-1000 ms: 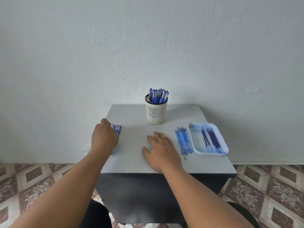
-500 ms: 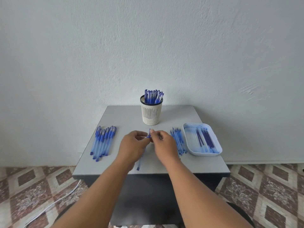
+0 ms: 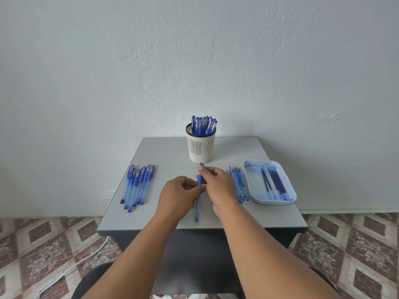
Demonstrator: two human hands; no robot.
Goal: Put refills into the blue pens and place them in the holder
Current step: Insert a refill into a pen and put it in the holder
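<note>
Head view, both hands (image 3: 194, 190) pinching one blue pen (image 3: 199, 192) mid-table, apparently near front edge (image 3: 203, 229).

head cam | single view | faces forward-down | table (image 3: 164, 152) near, wall (image 3: 194, 61) behind

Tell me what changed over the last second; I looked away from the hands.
Both hands left the table and met at its middle: the left hand and right hand now hold one pen. The holder, tray and pen row stayed put.
</note>
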